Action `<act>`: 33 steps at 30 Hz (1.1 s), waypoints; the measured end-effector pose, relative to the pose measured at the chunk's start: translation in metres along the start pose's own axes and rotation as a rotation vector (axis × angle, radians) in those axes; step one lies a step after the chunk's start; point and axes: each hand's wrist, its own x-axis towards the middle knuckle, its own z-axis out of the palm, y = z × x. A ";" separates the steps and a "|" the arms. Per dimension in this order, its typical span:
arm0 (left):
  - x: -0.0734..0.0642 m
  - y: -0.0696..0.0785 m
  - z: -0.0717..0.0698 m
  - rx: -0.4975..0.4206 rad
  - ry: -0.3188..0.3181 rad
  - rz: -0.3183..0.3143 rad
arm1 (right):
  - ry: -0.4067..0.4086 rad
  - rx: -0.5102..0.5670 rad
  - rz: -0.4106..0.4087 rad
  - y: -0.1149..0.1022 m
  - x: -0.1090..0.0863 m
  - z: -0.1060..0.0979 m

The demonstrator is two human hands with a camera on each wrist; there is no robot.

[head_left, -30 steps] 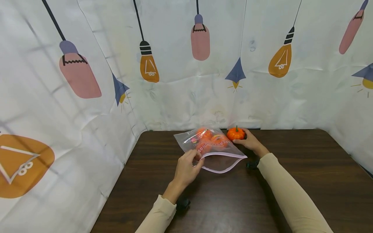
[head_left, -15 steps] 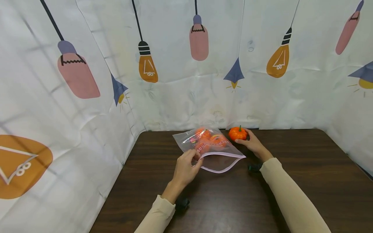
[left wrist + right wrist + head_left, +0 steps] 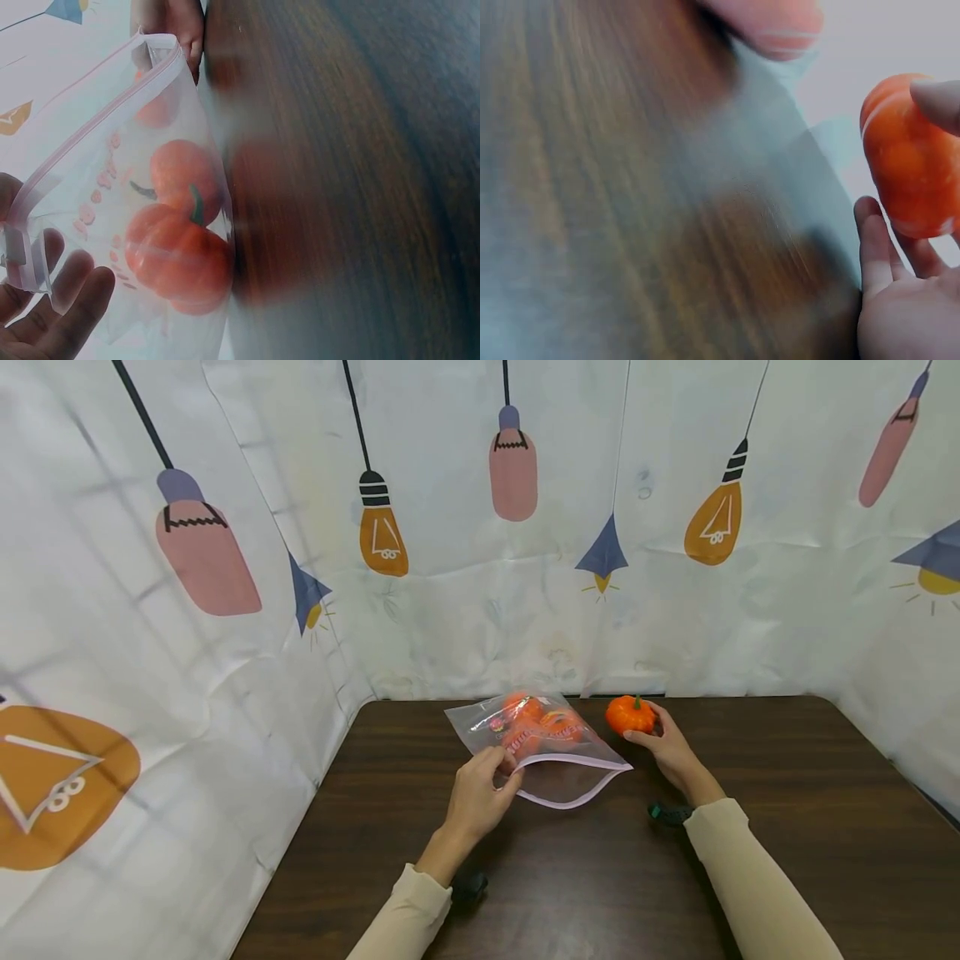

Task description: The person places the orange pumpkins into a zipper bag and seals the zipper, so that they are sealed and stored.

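A clear zip bag (image 3: 480, 724) with a pink-white zip edge and red print lies on the table, its mouth parted toward me. Several small orange pumpkins (image 3: 180, 247) with green stems show through its plastic. My left hand (image 3: 480, 789) pinches the left end of the bag's mouth between thumb and fingers. To the right of the bag, my right hand (image 3: 675, 753) grips another small orange pumpkin (image 3: 628, 715) by its side. In the right wrist view, the thumb lies on top of this pumpkin (image 3: 911, 169) and fingers show below it; it looks raised off the table.
The dark wood-grain table (image 3: 585, 877) meets a white curtain (image 3: 465, 627) printed with lamps at its back and sides. A dark wrist device (image 3: 470, 887) is on my left wrist, and another device (image 3: 667, 814) is on the right.
My right hand has moved the pumpkin rightward and slightly toward me, away from the bag's side. The left hand keeps its pinch on the bag, which stays in place.
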 end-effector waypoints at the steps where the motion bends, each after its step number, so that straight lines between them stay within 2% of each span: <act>1: 0.000 0.000 0.000 -0.001 0.000 0.000 | 0.009 0.023 0.007 0.000 -0.003 0.000; 5: -0.001 -0.001 0.000 -0.005 -0.007 -0.008 | 0.031 0.089 0.021 0.001 -0.011 -0.001; 11: -0.001 -0.002 0.001 -0.010 -0.010 -0.009 | 0.016 0.219 0.021 0.001 -0.024 -0.004; 18: -0.001 -0.003 0.002 0.007 0.018 0.026 | -0.004 0.255 0.009 0.006 -0.037 -0.006; 23: -0.001 -0.002 0.002 0.000 0.010 0.017 | -0.012 0.281 -0.004 0.007 -0.049 -0.010; 25: 0.000 -0.002 0.002 -0.002 0.009 0.008 | -0.007 0.260 -0.010 0.006 -0.052 -0.011; 31: 0.000 -0.002 0.002 -0.008 0.000 -0.004 | 0.063 0.010 -0.062 0.001 -0.056 -0.020; 33: -0.001 -0.001 0.002 -0.006 -0.005 -0.008 | 0.068 -0.026 -0.079 -0.003 -0.058 -0.024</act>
